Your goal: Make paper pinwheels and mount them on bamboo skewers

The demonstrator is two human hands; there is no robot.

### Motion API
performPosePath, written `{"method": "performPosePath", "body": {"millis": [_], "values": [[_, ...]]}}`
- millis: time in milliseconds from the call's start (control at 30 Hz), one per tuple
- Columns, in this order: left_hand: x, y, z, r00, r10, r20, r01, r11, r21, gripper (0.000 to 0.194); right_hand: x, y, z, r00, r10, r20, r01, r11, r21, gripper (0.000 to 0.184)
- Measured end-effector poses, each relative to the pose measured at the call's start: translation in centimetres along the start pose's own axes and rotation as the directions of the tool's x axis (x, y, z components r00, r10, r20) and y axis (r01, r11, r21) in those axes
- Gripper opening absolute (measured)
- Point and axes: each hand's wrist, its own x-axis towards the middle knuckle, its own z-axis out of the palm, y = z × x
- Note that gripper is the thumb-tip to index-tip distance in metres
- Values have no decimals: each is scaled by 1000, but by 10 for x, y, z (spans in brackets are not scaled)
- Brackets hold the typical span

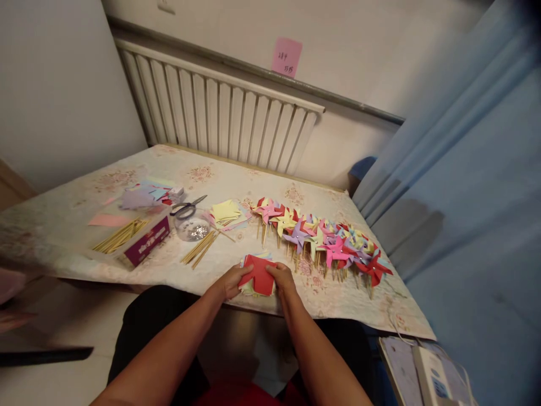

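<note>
Near the table's front edge, my left hand [232, 281] and my right hand [282, 278] grip red paper [264, 276] from either side, thumbs on top. Other coloured sheets show beneath the red one; how many each hand holds is hidden. Beyond them lies a stack of yellow, pink and blue paper squares [227, 212]. Several thin wooden sticks [200, 248] rest to the left, beside a clear round dish of small shiny pieces [195, 232]. Many finished paper pinwheels [298, 235] on sticks are grouped to the right.
Scissors [188, 208] lie by the dish. A purple-fronted box [147, 242] holds more sticks, with paper scraps [146, 195] behind it. A radiator [220, 113] runs along the wall, and a blue curtain [456, 186] hangs at the right. Part of another person [12, 321] shows at far left.
</note>
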Motion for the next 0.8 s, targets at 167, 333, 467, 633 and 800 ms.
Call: {"method": "performPosePath", "body": {"millis": [167, 333, 467, 633, 800], "values": [[-3, 4, 11, 1000, 3, -26, -3, 1000, -12, 48, 3, 8, 2, 997, -26, -75, 23, 999, -49, 28], [-2, 3, 14, 997, 5, -73, 2, 995, 97, 48, 2, 8, 3, 994, -45, -95, 37, 995, -89, 26], [-1, 3, 8, 994, -40, -106, 61, 978, 202, 47, 1, 6, 3, 994, -51, -96, 41, 994, -102, 24], [-4, 7, 5, 981, -71, -178, 121, 949, 290, 41, 2, 5, 2, 996, -43, -83, 34, 993, -109, 25], [-8, 7, 6, 971, -49, -235, 128, 934, 334, 36, 4, 7, 0, 996, -26, -87, 14, 990, -140, 25]]}}
